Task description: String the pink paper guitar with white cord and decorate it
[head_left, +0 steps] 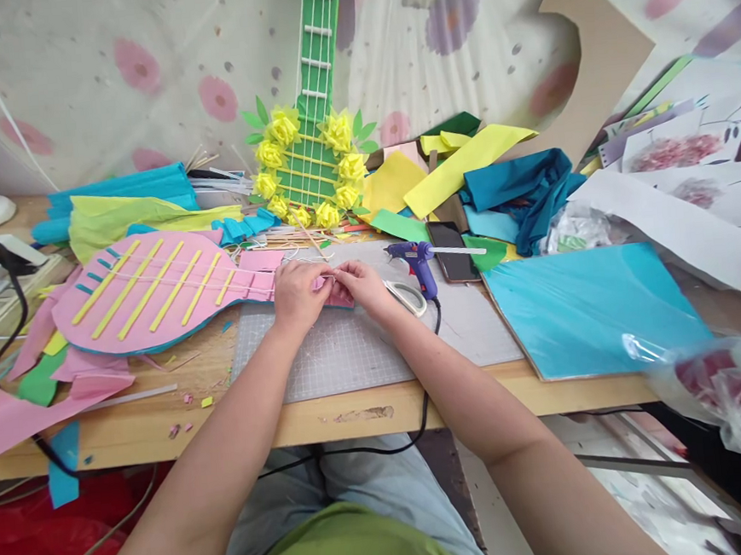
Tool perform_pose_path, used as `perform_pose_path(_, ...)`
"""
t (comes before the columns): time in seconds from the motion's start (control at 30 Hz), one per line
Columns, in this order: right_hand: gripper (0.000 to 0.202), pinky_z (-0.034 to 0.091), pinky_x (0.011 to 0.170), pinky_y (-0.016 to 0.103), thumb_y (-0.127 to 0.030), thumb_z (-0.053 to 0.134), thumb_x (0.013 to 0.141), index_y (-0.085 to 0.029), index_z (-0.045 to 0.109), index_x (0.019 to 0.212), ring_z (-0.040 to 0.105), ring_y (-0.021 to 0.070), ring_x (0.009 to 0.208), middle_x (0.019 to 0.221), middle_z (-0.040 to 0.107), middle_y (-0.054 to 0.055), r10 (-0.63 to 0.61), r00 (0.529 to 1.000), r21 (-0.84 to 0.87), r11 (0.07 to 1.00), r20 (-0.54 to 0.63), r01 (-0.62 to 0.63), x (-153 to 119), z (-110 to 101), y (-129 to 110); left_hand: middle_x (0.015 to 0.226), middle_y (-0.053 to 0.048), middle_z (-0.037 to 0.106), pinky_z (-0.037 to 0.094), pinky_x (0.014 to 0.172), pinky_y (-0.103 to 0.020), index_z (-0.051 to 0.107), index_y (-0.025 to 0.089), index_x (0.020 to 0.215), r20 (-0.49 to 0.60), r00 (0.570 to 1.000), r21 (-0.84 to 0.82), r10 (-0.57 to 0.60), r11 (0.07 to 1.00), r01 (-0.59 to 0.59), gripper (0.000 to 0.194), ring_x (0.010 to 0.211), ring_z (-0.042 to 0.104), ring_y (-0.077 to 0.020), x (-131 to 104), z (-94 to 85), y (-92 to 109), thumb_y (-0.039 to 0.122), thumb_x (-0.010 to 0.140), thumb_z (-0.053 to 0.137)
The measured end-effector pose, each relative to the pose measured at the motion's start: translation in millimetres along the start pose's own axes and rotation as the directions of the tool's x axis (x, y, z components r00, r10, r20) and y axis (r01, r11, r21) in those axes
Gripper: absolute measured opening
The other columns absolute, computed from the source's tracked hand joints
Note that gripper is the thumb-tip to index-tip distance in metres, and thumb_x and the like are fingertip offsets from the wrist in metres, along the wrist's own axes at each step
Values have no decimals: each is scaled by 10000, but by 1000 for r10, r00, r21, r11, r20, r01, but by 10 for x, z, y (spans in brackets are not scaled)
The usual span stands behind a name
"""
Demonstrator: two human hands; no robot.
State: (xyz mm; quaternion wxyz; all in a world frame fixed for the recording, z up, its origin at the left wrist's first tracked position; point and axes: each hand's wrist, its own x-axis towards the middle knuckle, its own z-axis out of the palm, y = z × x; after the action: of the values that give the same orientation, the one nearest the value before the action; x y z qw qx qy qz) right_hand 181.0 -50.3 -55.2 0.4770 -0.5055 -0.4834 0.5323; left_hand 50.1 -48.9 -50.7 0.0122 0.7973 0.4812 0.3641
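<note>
A pink paper instrument (153, 286) with yellow strips and white strings lies flat, its neck reaching right onto the grey cutting mat (345, 361). Over the end of that neck, my left hand (300, 293) is closed, thumb and fingers pinched on thin white string. Close against it, my right hand (362, 285) also pinches the string with its fingertips. The exact hold is partly hidden by the fingers. Just right of my right hand are white-handled scissors (407, 298) and a purple glue gun (418, 267) with a glue stick in its back.
Behind stands a green instrument (315, 68) ringed with yellow paper flowers. A phone (453, 254) and a blue board (597, 311) lie to the right. Coloured paper (127, 202) and scraps crowd the left. The glue gun's black cable (425, 410) hangs over the table's front edge.
</note>
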Motion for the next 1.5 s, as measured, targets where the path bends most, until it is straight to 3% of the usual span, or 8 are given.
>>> perform_pose_path(0.13, 125, 342, 428, 184, -199, 454, 795, -171, 512, 689, 430, 55, 402, 491, 537, -51, 8, 1000, -46, 999, 19, -7, -16, -20, -18, 851, -5, 694, 345, 816, -382, 660, 252, 784, -9, 1000, -12, 8, 1000, -8, 79, 887, 555, -226, 1, 3, -20, 246, 782, 581)
perform_pose_path(0.23, 119, 385, 497, 206, -207, 468, 775, -173, 547, 856, 466, 73, 467, 552, 541, -55, -109, 993, -176, 979, -48, 99, -35, -46, -15, 861, -7, 688, 345, 807, -380, 647, 243, 781, -37, 999, -6, -30, 1000, 30, 66, 886, 547, -227, 1, 12, -26, 249, 786, 582)
perform_pose_path(0.37, 188, 405, 601, 234, -250, 557, 726, -189, 567, 904, 489, 94, 600, 709, 554, -23, -437, 898, -506, 788, -58, 351, -64, -71, 10, 830, -24, 664, 356, 784, -366, 618, 212, 790, -85, 993, -16, -79, 997, 78, 44, 864, 534, -225, -4, 32, -22, 234, 787, 579)
perform_pose_path(0.47, 94, 397, 612, 241, -255, 537, 748, -191, 583, 798, 494, 104, 637, 752, 556, 0, -517, 855, -614, 685, -31, 392, -71, -67, 27, 834, -29, 651, 360, 792, -359, 597, 203, 794, -86, 993, -39, -84, 996, 81, 33, 863, 526, -221, -8, 45, -14, 221, 790, 569)
perform_pose_path(0.77, 77, 393, 613, 244, -213, 510, 750, -191, 580, 773, 498, 105, 628, 769, 575, 2, -497, 866, -622, 696, -56, 360, -32, -82, 65, 854, -19, 639, 346, 876, -389, 598, 204, 739, 54, 978, -211, -202, 955, 209, 27, 912, 523, -214, 5, 59, 54, 200, 760, 582)
perform_pose_path(1.0, 125, 401, 645, 247, -182, 486, 750, -201, 562, 848, 513, 123, 699, 823, 573, 12, -566, 824, -684, 596, 15, 422, -111, -84, 30, 825, -26, 639, 398, 822, -359, 611, 193, 697, 88, 932, -348, -352, 866, 360, 82, 869, 545, -190, 37, 92, 3, 215, 755, 558)
perform_pose_path(1.23, 108, 401, 712, 269, -271, 519, 787, -209, 589, 843, 533, 155, 807, 906, 595, 38, -598, 798, -758, 486, 74, 435, -223, -86, -48, 828, -34, 653, 427, 768, -339, 615, 192, 700, 44, 941, -361, -335, 873, 328, 93, 838, 559, -181, 19, 119, -29, 238, 753, 554)
perform_pose_path(1.5, 129, 382, 679, 258, -262, 501, 827, -205, 612, 799, 531, 142, 758, 836, 605, 30, -583, 809, -774, 480, 70, 413, -172, -136, -25, 850, -28, 665, 414, 804, -360, 619, 203, 717, 67, 961, -287, -268, 917, 276, 66, 870, 573, -192, 12, 60, 17, 225, 739, 560)
